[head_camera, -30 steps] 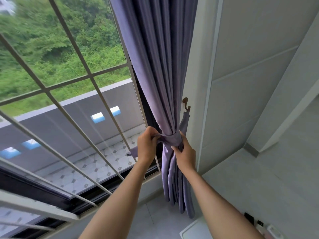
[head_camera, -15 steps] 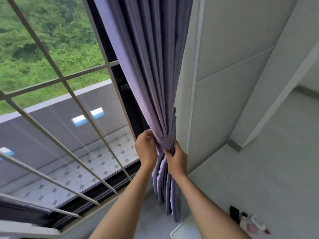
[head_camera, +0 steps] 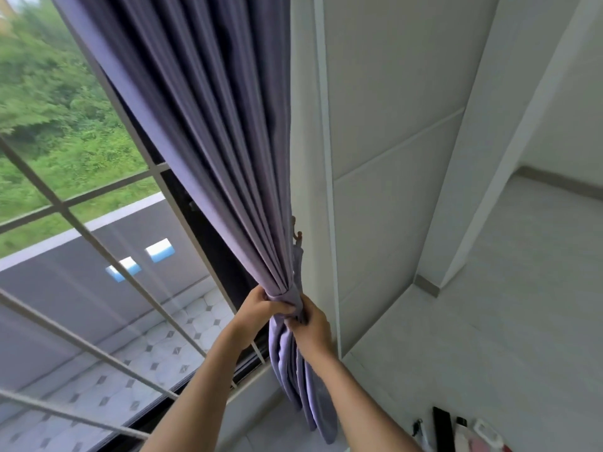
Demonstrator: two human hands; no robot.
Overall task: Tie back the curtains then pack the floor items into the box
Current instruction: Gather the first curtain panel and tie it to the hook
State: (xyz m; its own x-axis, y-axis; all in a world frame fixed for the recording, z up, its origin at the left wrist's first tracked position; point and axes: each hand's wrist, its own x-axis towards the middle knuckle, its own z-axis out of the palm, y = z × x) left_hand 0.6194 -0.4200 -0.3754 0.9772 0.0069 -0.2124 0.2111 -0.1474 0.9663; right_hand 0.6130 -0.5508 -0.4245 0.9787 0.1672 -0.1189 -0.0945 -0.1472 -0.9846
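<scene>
Head view: both hands (head_camera: 287,316) around gathered purple curtain (head_camera: 208,132).

Bright, even daylight, coming in thru the window (head_camera: 81,223) on the left. Soft overall, no hard shadows; wall (head_camera: 391,125) and floor (head_camera: 489,337) lit flat, pale grey-white. Curtain (head_camera: 212,125) folds show mild shading, darker strip behind its left edge. Faint reflections on the glass, no strong glare. Greenery outside top left is smeared w/ blur. Wide-angle distortion: window bars and wall lines splay and lean toward the edges. Centre fairly sharp, slight softness overall.
</scene>
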